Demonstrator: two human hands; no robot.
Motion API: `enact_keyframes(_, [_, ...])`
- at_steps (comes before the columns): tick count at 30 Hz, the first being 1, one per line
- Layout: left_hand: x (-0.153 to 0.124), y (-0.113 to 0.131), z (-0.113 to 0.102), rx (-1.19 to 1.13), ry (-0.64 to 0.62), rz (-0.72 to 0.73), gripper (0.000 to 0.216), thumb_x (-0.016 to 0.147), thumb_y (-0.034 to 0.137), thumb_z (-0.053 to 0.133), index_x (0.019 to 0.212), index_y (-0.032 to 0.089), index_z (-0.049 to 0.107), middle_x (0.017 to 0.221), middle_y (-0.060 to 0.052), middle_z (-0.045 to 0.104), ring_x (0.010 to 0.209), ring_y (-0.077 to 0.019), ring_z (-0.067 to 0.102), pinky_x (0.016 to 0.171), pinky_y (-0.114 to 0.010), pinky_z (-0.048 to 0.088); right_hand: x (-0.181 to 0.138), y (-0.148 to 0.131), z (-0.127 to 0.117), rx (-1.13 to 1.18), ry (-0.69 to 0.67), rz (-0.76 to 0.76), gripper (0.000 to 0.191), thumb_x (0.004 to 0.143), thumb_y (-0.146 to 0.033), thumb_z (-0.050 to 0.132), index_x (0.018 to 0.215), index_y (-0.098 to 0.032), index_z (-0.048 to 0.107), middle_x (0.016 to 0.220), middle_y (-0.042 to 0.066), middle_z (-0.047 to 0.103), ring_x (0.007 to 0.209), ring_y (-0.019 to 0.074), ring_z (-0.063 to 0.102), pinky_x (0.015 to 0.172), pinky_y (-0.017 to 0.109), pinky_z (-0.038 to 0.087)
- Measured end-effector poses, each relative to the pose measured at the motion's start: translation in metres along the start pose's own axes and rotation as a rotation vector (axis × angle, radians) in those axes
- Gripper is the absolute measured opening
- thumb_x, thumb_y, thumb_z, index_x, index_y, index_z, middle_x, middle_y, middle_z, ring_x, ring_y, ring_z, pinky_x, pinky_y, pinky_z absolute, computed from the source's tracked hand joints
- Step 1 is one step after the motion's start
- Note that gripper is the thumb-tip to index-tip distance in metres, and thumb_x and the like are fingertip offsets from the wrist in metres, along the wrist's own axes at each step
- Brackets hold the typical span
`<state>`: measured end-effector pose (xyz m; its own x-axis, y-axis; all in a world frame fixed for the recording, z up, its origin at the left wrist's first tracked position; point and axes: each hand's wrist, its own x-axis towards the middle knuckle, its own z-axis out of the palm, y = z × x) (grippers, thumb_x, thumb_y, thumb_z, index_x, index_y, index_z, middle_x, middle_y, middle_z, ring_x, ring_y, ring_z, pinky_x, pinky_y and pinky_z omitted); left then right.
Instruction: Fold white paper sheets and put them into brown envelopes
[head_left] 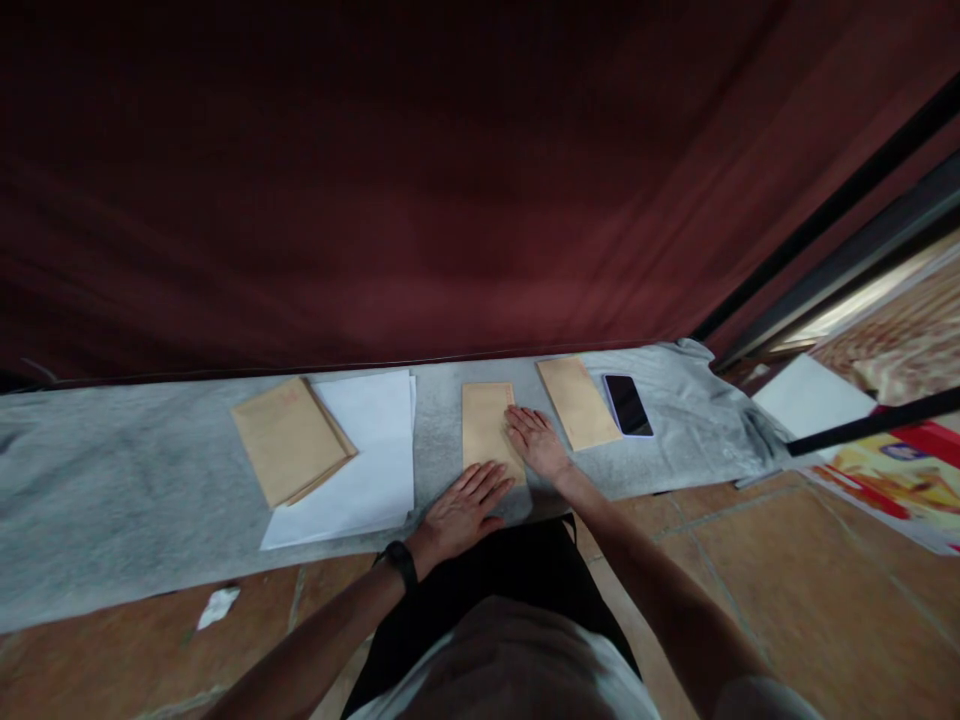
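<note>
A brown paper envelope (486, 425) lies in front of me on the grey cloth. Across its lower left part rests my left hand (461, 508), flat with the fingers stretched out. My right hand (536, 442) lies flat on the envelope's right edge, fingers extended. Neither hand grips anything. Just right of it is a second brown envelope (577, 400), lying at a slant. To the left, a small stack of brown envelopes (289, 440) sits partly on top of white paper sheets (379, 440).
A phone (628, 405) lies beside the right-hand envelope. The grey cloth (150, 470) covers a long narrow surface against a dark red curtain (450, 200). A crumpled white scrap (218, 607) is on the tiled floor. A printed box (900, 480) stands at the right.
</note>
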<state>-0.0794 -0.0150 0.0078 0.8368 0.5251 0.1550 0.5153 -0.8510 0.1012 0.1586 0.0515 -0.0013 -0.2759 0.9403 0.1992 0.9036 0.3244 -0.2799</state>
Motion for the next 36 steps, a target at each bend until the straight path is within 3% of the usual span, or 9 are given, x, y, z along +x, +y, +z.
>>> enact_keyframes(5, [0.0, 0.0, 0.001, 0.013, -0.015, 0.001, 0.064, 0.1, 0.048, 0.052, 0.156, 0.023, 0.034, 0.164, -0.009, 0.034, 0.152, -0.026, 0.027, 0.124, -0.044, 0.023, -0.001, -0.013, 0.007, -0.055, 0.035, 0.099, 0.049, 0.106, -0.036, 0.034, 0.151, -0.02, 0.045, 0.157, 0.006, 0.044, 0.144, 0.0255, 0.041, 0.121, 0.047, 0.025])
enact_keyframes(11, [0.0, 0.0, 0.005, 0.0, -0.018, -0.013, 0.062, 0.102, 0.053, 0.044, 0.156, 0.022, 0.036, 0.163, -0.009, 0.035, 0.152, -0.0249, 0.027, 0.125, -0.044, 0.022, -0.01, -0.02, 0.005, -0.056, 0.024, 0.111, 0.049, 0.106, -0.037, 0.036, 0.151, -0.018, 0.045, 0.156, 0.008, 0.046, 0.146, 0.0253, 0.038, 0.121, 0.047, 0.025])
enact_keyframes(19, [-0.001, 0.004, 0.006, 0.022, -0.027, -0.014, 0.066, 0.101, 0.054, 0.045, 0.155, 0.018, 0.035, 0.164, -0.011, 0.031, 0.154, -0.0255, 0.023, 0.125, -0.044, 0.019, -0.069, -0.027, -0.003, 0.012, -0.04, -0.062, 0.049, 0.107, -0.037, 0.034, 0.152, -0.021, 0.044, 0.157, 0.007, 0.045, 0.146, 0.0232, 0.04, 0.122, 0.048, 0.026])
enact_keyframes(25, [-0.002, 0.007, 0.004, 0.033, 0.008, -0.007, 0.069, 0.099, 0.053, 0.049, 0.156, 0.016, 0.033, 0.166, -0.012, 0.028, 0.154, -0.0258, 0.021, 0.126, -0.045, 0.018, -0.121, -0.047, -0.003, -0.005, 0.002, -0.152, 0.056, 0.106, -0.031, 0.039, 0.159, -0.018, 0.027, 0.158, 0.01, 0.042, 0.147, 0.024, 0.037, 0.124, 0.05, 0.025])
enact_keyframes(36, [-0.014, 0.011, -0.001, 0.011, -0.028, -0.026, 0.078, 0.098, 0.054, 0.05, 0.156, 0.008, 0.028, 0.165, -0.018, 0.026, 0.155, -0.0268, 0.018, 0.127, -0.045, 0.017, -0.133, -0.052, -0.003, -0.04, 0.033, -0.1, 0.055, 0.105, -0.028, 0.038, 0.159, -0.019, 0.03, 0.157, 0.01, 0.045, 0.145, 0.0254, 0.041, 0.123, 0.05, 0.027])
